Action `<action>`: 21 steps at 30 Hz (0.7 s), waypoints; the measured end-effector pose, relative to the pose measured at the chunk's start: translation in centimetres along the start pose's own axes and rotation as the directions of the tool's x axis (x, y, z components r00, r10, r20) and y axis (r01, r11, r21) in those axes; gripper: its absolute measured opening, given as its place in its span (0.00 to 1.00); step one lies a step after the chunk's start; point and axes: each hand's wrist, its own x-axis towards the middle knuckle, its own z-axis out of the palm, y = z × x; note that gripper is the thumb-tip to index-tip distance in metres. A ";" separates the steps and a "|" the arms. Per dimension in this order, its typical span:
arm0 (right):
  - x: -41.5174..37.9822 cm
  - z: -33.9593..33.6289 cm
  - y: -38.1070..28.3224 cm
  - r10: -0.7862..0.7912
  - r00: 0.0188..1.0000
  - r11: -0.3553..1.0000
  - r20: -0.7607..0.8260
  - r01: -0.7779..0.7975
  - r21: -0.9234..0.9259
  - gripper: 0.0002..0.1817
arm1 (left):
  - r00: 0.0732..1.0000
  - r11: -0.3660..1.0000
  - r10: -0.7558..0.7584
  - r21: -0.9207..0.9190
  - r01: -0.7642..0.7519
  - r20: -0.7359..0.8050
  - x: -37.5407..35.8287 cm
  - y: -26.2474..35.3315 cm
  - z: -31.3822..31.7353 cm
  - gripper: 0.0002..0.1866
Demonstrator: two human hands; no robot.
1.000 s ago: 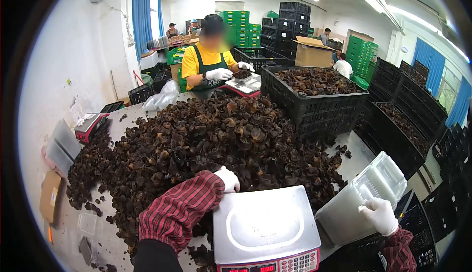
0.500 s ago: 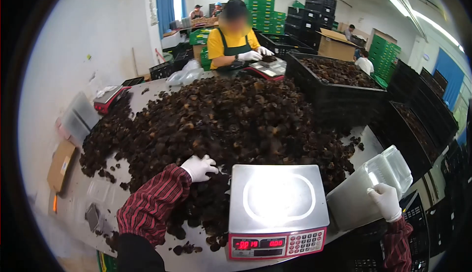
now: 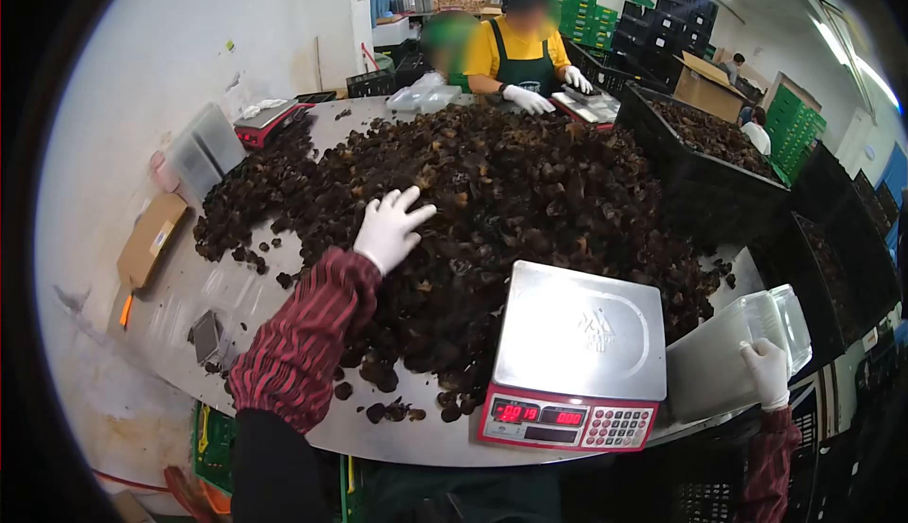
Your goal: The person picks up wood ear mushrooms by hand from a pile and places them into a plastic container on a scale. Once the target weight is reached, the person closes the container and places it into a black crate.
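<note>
White plaster wall (image 3: 189, 50) fills the upper left; silver metal table (image 3: 426, 443) spans the middle of the frame. Big pile of dark brown, curled fungus-like pieces (image 3: 539, 201) is heaped on it at centre. Silver-topped scale with red body and keypad (image 3: 582, 334) sits right of lower centre, display at about -0.019. Stack of clear nested plastic boxes (image 3: 714, 357) is tilted just beside it, lower right.

Our white-gloved left hand (image 3: 388, 230) is over the left part of the pile, fingers spread, released, nothing in them; can't tell if the tips touch the pieces. Our white-gloved right hand (image 3: 768, 372) is against the right end of the stack, fingers bent; can't tell if they're clenched on the plastic or just resting.

Top centre: person in yellow shirt and dark green apron (image 3: 515, 64). Black plastic crate (image 3: 709, 173) with similar pieces, upper right.

Risks as we see them: stack leans near the table's edge, so a loose right hand or a bump from the scale could slide it off and scatter boxes. Raking the pile our way could spill pieces over the near edge. Pieces wedged against the scale, or that negative offset left in, would skew our readings.
</note>
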 end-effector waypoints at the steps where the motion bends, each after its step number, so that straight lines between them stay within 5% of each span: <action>1: 0.0 0.1 0.2 0.002 1.000 1.000 -0.010 -0.002 -0.003 0.14 | 0.999 0.999 0.028 -0.037 -0.028 -0.025 -1.7 1.4 -0.3 0.31; 5: 0.3 0.2 0.5 0.020 1.000 0.999 -0.012 -0.021 -0.045 0.15 | 0.970 0.991 0.135 -0.011 -0.136 0.203 -8.2 4.5 2.4 0.32; 7: 0.5 0.2 0.1 0.033 0.999 0.994 -0.016 -0.034 -0.106 0.16 | 0.974 1.000 0.015 0.014 -0.019 0.225 -8.2 2.6 4.6 0.32; 15: 0.4 0.2 1.9 0.137 0.990 0.982 0.025 -0.133 -0.136 0.15 | 0.980 0.992 0.017 0.116 -0.041 0.200 -3.8 -4.6 10.9 0.29; 21: 0.3 0.3 2.0 0.091 0.996 0.993 -0.021 -0.093 -0.079 0.17 | 0.945 0.979 -0.040 0.204 -0.029 0.325 -2.3 -7.2 10.7 0.32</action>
